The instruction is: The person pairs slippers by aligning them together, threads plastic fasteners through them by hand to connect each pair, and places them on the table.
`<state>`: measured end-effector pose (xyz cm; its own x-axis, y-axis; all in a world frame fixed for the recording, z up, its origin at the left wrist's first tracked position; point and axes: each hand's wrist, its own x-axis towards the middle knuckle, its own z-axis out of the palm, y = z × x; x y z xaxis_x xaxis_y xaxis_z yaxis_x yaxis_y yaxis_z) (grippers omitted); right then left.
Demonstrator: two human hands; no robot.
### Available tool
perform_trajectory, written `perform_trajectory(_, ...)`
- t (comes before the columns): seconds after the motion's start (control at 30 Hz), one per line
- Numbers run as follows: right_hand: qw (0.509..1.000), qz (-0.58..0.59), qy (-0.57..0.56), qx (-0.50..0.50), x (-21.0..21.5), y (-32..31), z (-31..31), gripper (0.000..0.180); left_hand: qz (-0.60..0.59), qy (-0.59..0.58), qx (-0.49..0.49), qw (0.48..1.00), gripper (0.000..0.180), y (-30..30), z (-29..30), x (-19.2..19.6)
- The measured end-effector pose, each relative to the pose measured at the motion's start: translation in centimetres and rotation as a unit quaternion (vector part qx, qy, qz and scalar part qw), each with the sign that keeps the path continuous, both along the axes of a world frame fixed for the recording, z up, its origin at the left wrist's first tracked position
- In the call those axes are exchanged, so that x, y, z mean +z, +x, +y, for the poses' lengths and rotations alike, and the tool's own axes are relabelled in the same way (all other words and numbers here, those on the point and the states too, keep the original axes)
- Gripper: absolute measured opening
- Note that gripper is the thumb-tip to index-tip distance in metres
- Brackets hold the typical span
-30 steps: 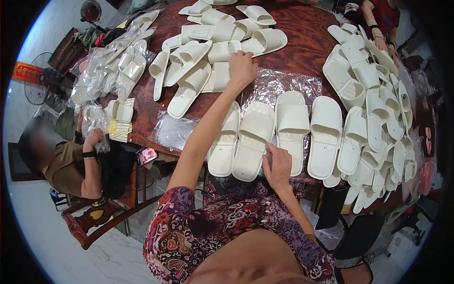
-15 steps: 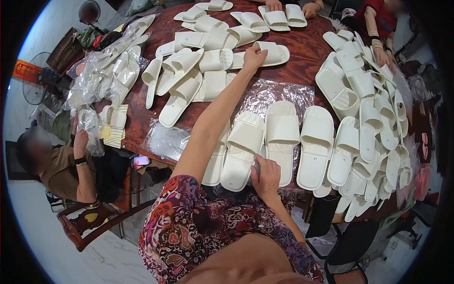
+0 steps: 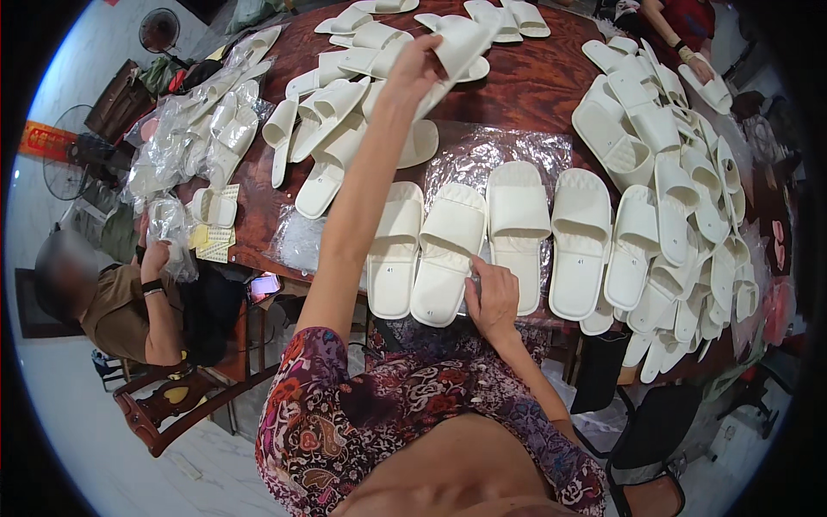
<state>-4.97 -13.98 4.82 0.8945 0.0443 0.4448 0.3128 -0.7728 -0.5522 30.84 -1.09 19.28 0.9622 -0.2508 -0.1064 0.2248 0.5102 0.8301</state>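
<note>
My left hand reaches to the far side of the table and is closed on a white slipper, which is raised and tilted above other slippers. Close to me, several slippers lie in a row along the near edge. My right hand rests at the right edge of one slipper in this row, thumb and index finger apart and touching its side. Right of that hand lie another slipper and a further one. Whether the right fingertips reach under the sole is hidden.
Loose slippers lie beyond the row, and a large heap fills the right side. Bagged slippers cover the left. Clear plastic lies on the red-brown table. A seated person works at left; another person's hand holds a slipper at far right.
My left hand has lifted its slipper off the table and tilted it. My right hand stays beside the same slipper. Another person's hands have left the far edge; the far-right person now holds a slipper.
</note>
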Motion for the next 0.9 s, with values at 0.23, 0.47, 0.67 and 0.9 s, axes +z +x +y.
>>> perform_trajectory(0.23, 1.0, -0.01, -0.011, 0.013, 0.1, 0.1, 0.5, 0.047, -0.066, -0.11, -0.07, 0.989, 0.037, 1.1, 6.1, 3.4)
perform_trajectory(0.47, 1.0, 0.001, -0.025, -0.003, 0.2, -0.2, 0.3, 0.047, -0.102, -0.126, -0.145, 0.976, 0.043, -4.5, 5.5, 8.9)
perform_trajectory(0.67, 1.0, -0.004, -0.002, 0.004, 0.2, -0.2, 0.2, 0.045, -0.158, -0.084, -0.122, 0.976, 0.046, -9.2, 5.3, 11.4)
perform_trajectory(0.9, 0.991, -0.013, 0.131, 0.001, 0.7, -0.1, -0.2, 0.037, -0.194, -0.042, -0.077, 0.977, 0.046, -18.2, 6.9, 13.5)
